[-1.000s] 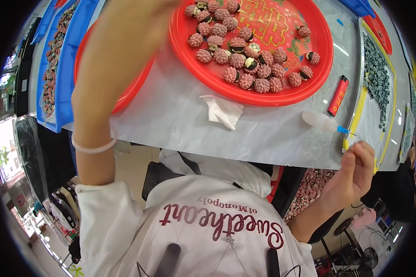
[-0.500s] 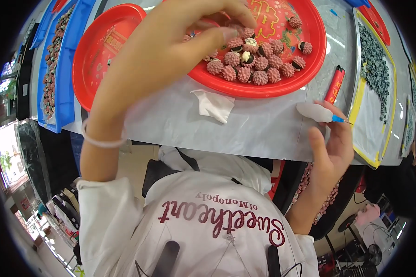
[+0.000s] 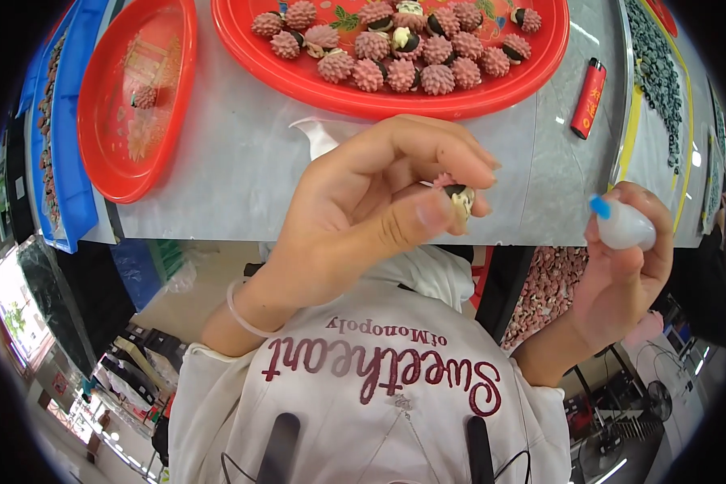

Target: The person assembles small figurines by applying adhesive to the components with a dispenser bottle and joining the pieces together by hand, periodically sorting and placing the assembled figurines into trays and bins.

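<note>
My left hand (image 3: 363, 202) is raised near the table's front edge. Its thumb and fingers pinch a small piece (image 3: 461, 200) with a pink bumpy side, a black band and a cream-coloured decorated face. My right hand (image 3: 621, 294), further right, is closed around a small white squeeze bottle (image 3: 627, 229) with a blue tip, tilted up and to the left. The needle at the tip cannot be made out. Beyond my hands, a big red tray (image 3: 452, 108) bears several pink bumpy balls (image 3: 438, 79) with black bands, a few showing cream parts.
An oval red tray (image 3: 187, 73) at left holds one pink ball (image 3: 143, 98). A blue tray (image 3: 73, 194) stands farther left. A red lighter (image 3: 589, 98) and white tissue (image 3: 321, 139) lie on the table. Dark pieces (image 3: 660, 89) fill a yellow-edged tray at right; pink pieces (image 3: 544, 282) show below.
My left hand has come back from the big tray toward me, now with the small piece pinched. My right hand has moved right and turned the bottle's tip leftward. The view has shifted.
</note>
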A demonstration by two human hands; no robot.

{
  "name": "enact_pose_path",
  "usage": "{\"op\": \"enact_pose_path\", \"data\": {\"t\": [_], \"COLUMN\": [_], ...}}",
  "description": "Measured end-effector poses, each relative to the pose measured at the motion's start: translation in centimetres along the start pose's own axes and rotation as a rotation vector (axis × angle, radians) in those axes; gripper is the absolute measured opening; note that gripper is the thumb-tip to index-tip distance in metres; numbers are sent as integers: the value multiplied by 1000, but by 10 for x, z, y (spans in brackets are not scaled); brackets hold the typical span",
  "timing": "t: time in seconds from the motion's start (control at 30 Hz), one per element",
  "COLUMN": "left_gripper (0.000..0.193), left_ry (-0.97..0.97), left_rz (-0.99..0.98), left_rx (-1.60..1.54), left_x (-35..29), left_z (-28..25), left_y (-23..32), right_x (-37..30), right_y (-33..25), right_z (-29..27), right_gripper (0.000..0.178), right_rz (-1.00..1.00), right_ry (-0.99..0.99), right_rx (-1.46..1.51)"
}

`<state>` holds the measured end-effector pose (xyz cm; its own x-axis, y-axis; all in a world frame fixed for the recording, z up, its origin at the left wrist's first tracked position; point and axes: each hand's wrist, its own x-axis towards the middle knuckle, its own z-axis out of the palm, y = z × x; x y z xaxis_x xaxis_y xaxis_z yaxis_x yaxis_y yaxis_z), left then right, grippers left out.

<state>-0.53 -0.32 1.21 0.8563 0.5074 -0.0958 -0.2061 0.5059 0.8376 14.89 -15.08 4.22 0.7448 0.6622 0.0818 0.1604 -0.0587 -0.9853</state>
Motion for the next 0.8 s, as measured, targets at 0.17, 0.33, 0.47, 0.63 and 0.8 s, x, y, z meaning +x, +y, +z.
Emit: {"op": "enact_pose_path", "data": {"t": [0.17, 0.33, 0.47, 0.63, 0.8], "left_gripper": [30, 27, 27, 31, 34], "left_ry": [-45, -41, -31, -21, 23], "left_rz": [-26, -42, 1, 70, 7], "left_rx": [-121, -58, -55, 14, 16], "left_x": [-5, -4, -7, -4, -5], "left_z": [-4, -1, -3, -4, -1], "left_y": [-7, -12, -16, -21, -15], "right_x": [4, 5, 6, 7, 4], "right_y": [-4, -3, -5, -9, -13], "right_z": [2, -7, -6, -2, -1], "right_gripper": [51, 52, 52, 53, 50], "right_rz": [-62, -23, -44, -55, -153], "right_ry": [-49, -178, -178, -160, -208], "right_rx": [50, 103, 28, -50, -191]}}
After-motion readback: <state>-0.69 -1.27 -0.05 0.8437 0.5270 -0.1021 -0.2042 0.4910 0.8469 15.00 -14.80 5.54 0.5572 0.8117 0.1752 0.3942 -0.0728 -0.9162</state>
